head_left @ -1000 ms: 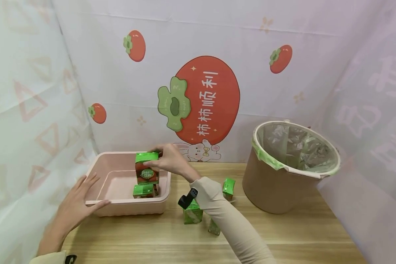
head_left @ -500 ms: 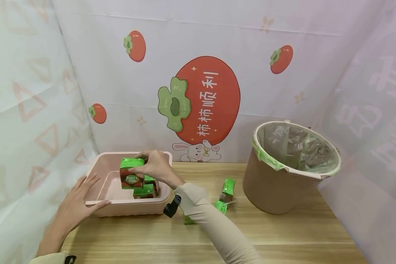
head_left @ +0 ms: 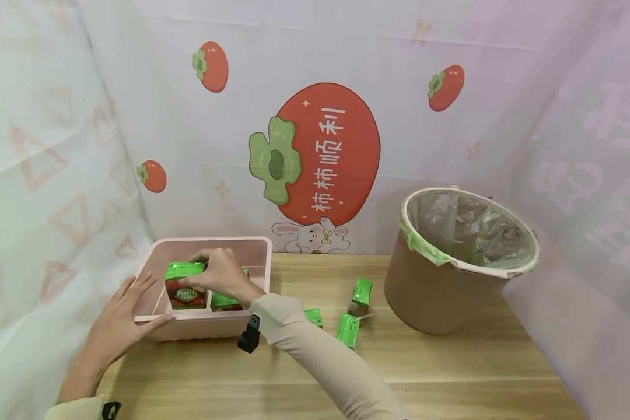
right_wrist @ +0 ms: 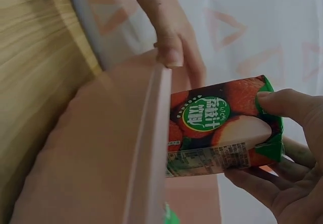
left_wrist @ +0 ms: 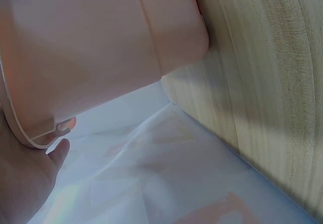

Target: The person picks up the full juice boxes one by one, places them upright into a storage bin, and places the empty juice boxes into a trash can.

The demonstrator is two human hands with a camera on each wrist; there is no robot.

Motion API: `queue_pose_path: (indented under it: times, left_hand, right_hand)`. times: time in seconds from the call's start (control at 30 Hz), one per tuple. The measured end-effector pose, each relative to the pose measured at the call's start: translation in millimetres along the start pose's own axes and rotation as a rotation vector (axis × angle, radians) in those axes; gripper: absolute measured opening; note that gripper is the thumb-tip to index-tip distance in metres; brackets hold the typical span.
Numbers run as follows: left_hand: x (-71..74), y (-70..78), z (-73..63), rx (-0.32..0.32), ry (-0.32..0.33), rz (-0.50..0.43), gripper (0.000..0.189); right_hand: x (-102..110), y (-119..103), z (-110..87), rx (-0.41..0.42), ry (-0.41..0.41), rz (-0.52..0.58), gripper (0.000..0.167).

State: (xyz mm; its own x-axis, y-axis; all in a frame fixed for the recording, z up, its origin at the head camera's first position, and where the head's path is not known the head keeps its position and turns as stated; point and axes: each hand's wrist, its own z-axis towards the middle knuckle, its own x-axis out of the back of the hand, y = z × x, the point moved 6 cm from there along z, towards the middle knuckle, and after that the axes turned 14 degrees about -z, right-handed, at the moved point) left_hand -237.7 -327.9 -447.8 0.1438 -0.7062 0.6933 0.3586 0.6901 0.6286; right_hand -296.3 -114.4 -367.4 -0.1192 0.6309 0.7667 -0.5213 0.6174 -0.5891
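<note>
Your right hand (head_left: pixel 220 273) clamps one boxy red-and-green drink carton (head_left: pixel 182 293) inside one pink plastic tub (head_left: pixel 205 330), your left hand (head_left: pixel 112 324) spreads at its rim, and three green-topped cartons (head_left: pixel 349 331) sit rightward.

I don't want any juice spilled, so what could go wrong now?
The right hand pinches a juice box near its top, so it might slip. It could bump the green-topped box beside it in the pink tub. A thin straw-like stick shows by the boxes on the table, so one might leak if tipped.
</note>
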Motion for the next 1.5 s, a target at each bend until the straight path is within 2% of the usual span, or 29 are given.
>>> queue_pose_path:
  times: [0.23,0.37,0.63,0.9,1.2,1.5]
  left_hand:
    - [1.2,1.0,2.0,-0.012,0.001,-0.008,0.095]
    - [0.7,0.8,1.8,-0.016,-0.003,-0.011,0.094]
    - [0.4,2.8,0.6,-0.026,0.0,-0.018,0.094]
    - [0.7,2.7,-0.3,-0.029,0.01,-0.008,0.093]
    - [1.9,3.1,0.1,-0.043,0.03,-0.01,0.094]
    - [1.6,3.0,-1.2,-0.043,0.029,-0.006,0.094]
  right_hand:
    - [-19,-1,2.0,0.003,-0.021,-0.093,0.039]
    - [-29,0,2.0,-0.023,-0.025,-0.158,0.038]
    - [-51,14,-4.7,-0.129,-0.072,-0.122,0.032]
    - [-64,12,-2.9,-0.118,-0.116,-0.216,0.029]
    - [-74,7,1.9,-0.124,-0.22,-0.251,0.015]
    - [-83,8,5.0,-0.143,-0.268,-0.333,0.014]
